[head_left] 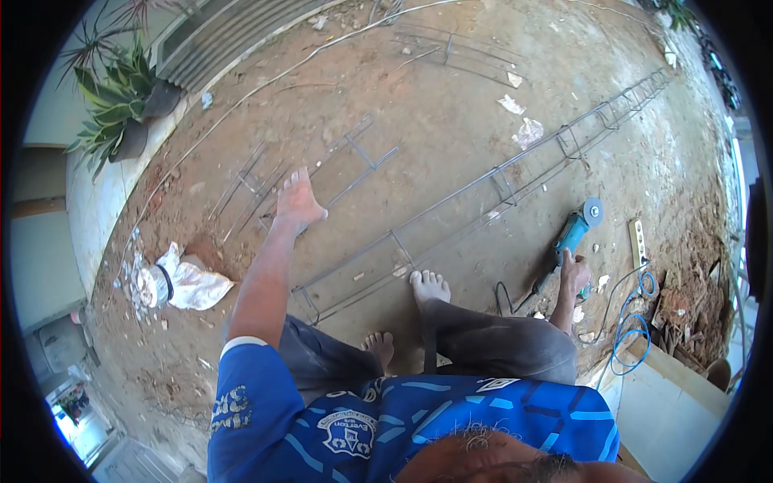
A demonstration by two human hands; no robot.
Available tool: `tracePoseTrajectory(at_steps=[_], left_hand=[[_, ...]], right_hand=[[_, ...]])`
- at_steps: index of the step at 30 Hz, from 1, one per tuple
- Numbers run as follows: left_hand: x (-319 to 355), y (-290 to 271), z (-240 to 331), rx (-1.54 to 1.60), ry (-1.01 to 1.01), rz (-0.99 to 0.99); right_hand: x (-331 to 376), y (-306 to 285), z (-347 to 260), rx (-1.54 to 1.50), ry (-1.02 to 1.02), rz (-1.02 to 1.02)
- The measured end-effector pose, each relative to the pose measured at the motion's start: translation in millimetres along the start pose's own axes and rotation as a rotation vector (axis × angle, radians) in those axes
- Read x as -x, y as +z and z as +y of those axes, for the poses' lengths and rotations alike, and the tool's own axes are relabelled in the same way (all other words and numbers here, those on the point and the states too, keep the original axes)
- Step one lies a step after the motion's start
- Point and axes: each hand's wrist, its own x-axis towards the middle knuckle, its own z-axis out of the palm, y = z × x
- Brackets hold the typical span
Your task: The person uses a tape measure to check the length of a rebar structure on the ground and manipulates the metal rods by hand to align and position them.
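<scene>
My right hand (573, 275) is wrapped round a teal angle grinder (571, 233), held low at the right with its grey disc (593, 211) toward the far side. At the left, my left hand (299, 201) reaches forward with its fingers apart, holding nothing. Beneath and just beyond it lie short pieces of steel rebar frame (374, 167) on the dirt; the hand hides part of them, and I cannot tell whether it touches one. A long rebar cage (501, 169) with cross ties runs from near my feet to the far right.
A bare foot (431, 286) stands beside the cage. A blue cable (630, 338) coils at the right near a white power strip (638, 243) and rubble. White sacking (193, 282) lies at the left. Potted plants (113, 105) line the ledge. Another rebar piece (448, 50) lies farther off.
</scene>
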Motion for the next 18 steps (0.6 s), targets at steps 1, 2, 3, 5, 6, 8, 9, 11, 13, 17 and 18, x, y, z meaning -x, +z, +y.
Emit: tracePoseTrajectory(at_steps=[1, 2, 3, 5, 6, 8, 9, 11, 13, 17, 18], left_hand=[[0, 0, 3, 0.003, 0.029, 0.013], [3, 1, 4, -0.003, 0.022, 0.015], [3, 3, 7, -0.009, 0.007, 0.014], [0, -13, 23, 0.004, 0.010, -0.054], [-2, -17, 30, 0.014, -0.009, -0.122], [-14, -11, 40, 0.020, 0.008, -0.095], [-20, -6, 43, 0.036, 0.015, -0.056], [-34, 8, 49, 0.032, 0.004, -0.072], [-42, 13, 62, 0.033, 0.005, -0.091], [-47, 9, 66, 0.050, -0.023, -0.196], [-47, 12, 63, 0.048, -0.001, -0.166]], right_hand=[[5, -23, 14, -0.037, 0.012, 0.016], [5, -48, 27, -0.057, 0.025, 0.074], [4, -76, 39, -0.072, 0.034, 0.139], [-3, -130, 63, -0.081, 0.046, 0.297], [-9, -157, 72, -0.076, 0.038, 0.379], [-28, -209, 81, -0.045, 0.002, 0.523], [-41, -233, 80, -0.012, -0.027, 0.577], [-80, -266, 74, 0.050, -0.101, 0.623], [-127, -284, 69, 0.124, -0.163, 0.625], [-242, -293, 64, 0.250, -0.239, 0.620], [-264, -297, 59, 0.255, -0.246, 0.605]])
